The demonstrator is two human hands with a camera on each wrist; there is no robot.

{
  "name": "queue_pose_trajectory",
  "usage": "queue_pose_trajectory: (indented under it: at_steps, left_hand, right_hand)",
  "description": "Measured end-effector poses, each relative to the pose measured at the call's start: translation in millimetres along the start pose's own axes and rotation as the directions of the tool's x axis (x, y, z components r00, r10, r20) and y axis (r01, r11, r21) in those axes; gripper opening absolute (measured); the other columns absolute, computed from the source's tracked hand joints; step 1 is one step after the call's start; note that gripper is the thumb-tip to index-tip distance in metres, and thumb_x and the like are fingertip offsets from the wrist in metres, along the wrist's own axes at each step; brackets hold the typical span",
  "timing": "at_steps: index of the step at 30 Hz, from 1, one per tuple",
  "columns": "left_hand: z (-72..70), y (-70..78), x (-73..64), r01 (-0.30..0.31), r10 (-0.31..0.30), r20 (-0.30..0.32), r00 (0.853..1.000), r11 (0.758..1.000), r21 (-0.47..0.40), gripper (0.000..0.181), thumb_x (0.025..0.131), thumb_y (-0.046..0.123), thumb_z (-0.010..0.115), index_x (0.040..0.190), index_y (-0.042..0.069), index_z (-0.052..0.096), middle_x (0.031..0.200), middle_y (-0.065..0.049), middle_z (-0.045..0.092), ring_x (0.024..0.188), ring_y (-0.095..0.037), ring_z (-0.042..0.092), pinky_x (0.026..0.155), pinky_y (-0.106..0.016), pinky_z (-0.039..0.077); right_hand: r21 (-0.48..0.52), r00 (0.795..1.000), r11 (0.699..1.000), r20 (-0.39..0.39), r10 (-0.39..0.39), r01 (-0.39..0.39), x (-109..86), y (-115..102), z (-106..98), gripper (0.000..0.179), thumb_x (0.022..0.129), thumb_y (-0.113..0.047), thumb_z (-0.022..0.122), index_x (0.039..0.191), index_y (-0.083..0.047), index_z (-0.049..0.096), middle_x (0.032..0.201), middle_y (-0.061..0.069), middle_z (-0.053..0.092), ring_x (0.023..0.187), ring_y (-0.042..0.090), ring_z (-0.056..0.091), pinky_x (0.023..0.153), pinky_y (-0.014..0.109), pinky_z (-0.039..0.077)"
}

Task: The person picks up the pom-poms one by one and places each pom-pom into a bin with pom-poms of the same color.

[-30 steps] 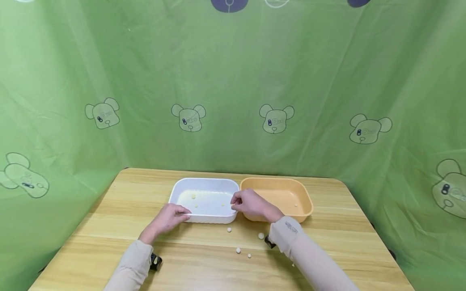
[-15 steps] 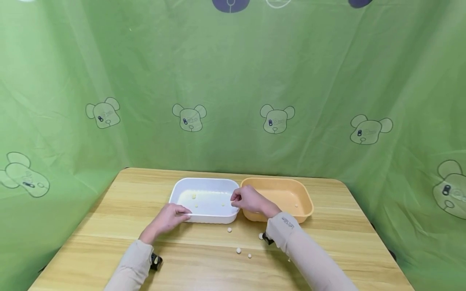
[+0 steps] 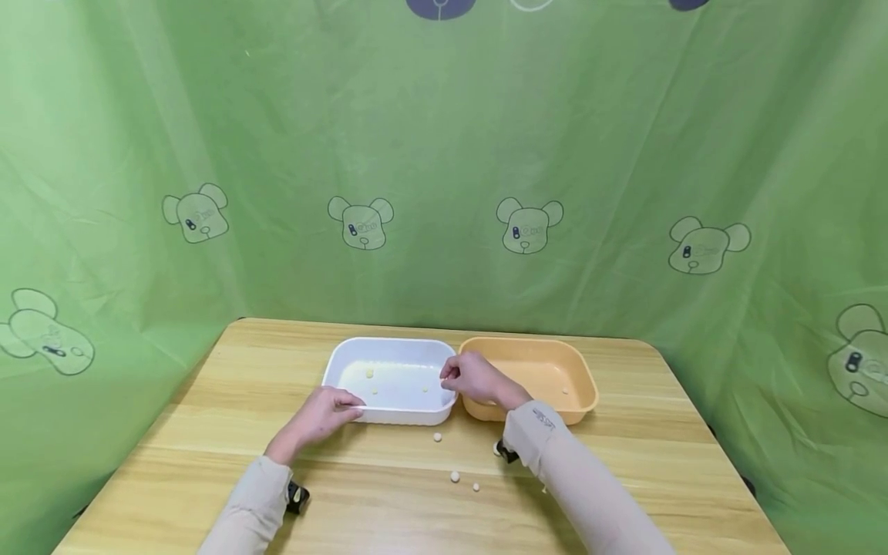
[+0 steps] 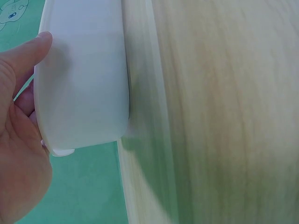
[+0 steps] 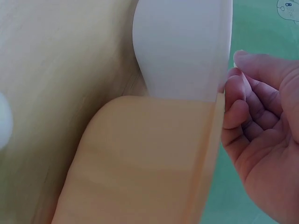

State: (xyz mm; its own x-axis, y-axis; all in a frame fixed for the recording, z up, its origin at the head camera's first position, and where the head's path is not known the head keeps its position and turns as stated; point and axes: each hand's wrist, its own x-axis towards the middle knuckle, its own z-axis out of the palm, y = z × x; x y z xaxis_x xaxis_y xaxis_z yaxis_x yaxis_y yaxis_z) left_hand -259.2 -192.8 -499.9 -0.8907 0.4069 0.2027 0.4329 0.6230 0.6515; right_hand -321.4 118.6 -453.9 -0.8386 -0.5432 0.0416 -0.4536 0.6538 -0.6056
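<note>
My left hand (image 3: pixel 317 416) grips the near-left rim of a white plastic basin (image 3: pixel 409 416); in the left wrist view the thumb (image 4: pixel 37 49) lies on the basin's outer wall. Several small yellow pieces (image 3: pixel 370 374) lie on the basin floor. My right hand (image 3: pixel 479 378) is over the spot where the white basin meets an orange basin (image 3: pixel 579 370). Its thumb and forefinger pinch a tiny pale piece (image 5: pixel 235 65), mostly hidden by the fingertips. One small white ball (image 3: pixel 565 391) sits inside the orange basin.
Small white balls lie on the wooden table (image 3: pixel 375 501) in front of the basins: one ball (image 3: pixel 437 437) near the white basin, another ball (image 3: pixel 455 476) closer in, a smaller ball (image 3: pixel 475 487) beside it. A green curtain (image 3: pixel 444 154) surrounds the table's far side and flanks.
My right hand has risen very slightly and its forearm has shifted a little left, with the pinch kept over the rims. The left hand and both basins stay where they were.
</note>
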Motion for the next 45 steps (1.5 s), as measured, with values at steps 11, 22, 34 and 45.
queue_pose_trajectory:
  at_steps: [11, 22, 34, 45]
  left_hand:
    - [0.2, -2.2, 0.2, -0.017, 0.017, -0.006, 1.0, 1.0, 0.019, 0.009, 0.087, 0.023, 0.068, 0.091, 0.019, 0.075, 0.086, 0.01, 0.07, 0.077, -0.005, 0.06, 0.073, -0.027, 0.047]
    - [-0.6, -3.1, 1.1, -0.027, 0.027, -0.014, 1.0, 0.999, 0.025, 0.01, 0.087, 0.025, 0.068, 0.092, 0.02, 0.075, 0.087, 0.011, 0.07, 0.078, -0.004, 0.06, 0.075, -0.029, 0.047]
    - [0.1, -1.0, 0.8, -0.018, 0.018, -0.012, 1.0, 0.999, 0.031, 0.008, 0.086, 0.023, 0.069, 0.091, 0.019, 0.075, 0.088, 0.011, 0.07, 0.078, -0.005, 0.06, 0.076, -0.03, 0.046]
    - [-0.6, -1.7, 0.4, -0.008, 0.008, -0.008, 1.0, 1.0, 0.028, 0.009, 0.087, 0.025, 0.068, 0.092, 0.02, 0.075, 0.088, 0.011, 0.07, 0.08, -0.006, 0.06, 0.077, -0.031, 0.046]
  right_hand:
    - [-0.052, 0.999, 0.998, -0.033, 0.024, -0.026, 12.1, 1.0, 0.9, 0.004, 0.082, -0.007, 0.07, 0.085, -0.006, 0.068, 0.075, -0.003, 0.061, 0.069, 0.009, 0.055, 0.063, 0.022, 0.049]
    - [-0.057, 0.995, 0.993, -0.031, 0.1, -0.102, 24.0, -1.8, -2.5, 0.004, 0.083, -0.008, 0.07, 0.086, -0.006, 0.069, 0.075, -0.002, 0.062, 0.07, 0.012, 0.056, 0.065, 0.024, 0.049]
    - [-0.039, 0.985, 0.987, -0.074, 0.154, -0.157, 34.0, 4.0, -1.5, 0.011, 0.083, -0.009, 0.068, 0.093, -0.003, 0.07, 0.08, 0.001, 0.063, 0.074, 0.014, 0.057, 0.068, 0.026, 0.05]
    - [-0.031, 0.985, 0.986, -0.058, 0.163, -0.165, 30.5, -2.3, -6.8, 0.015, 0.084, -0.01, 0.068, 0.097, -0.002, 0.07, 0.082, 0.001, 0.063, 0.076, 0.014, 0.058, 0.067, 0.025, 0.05]
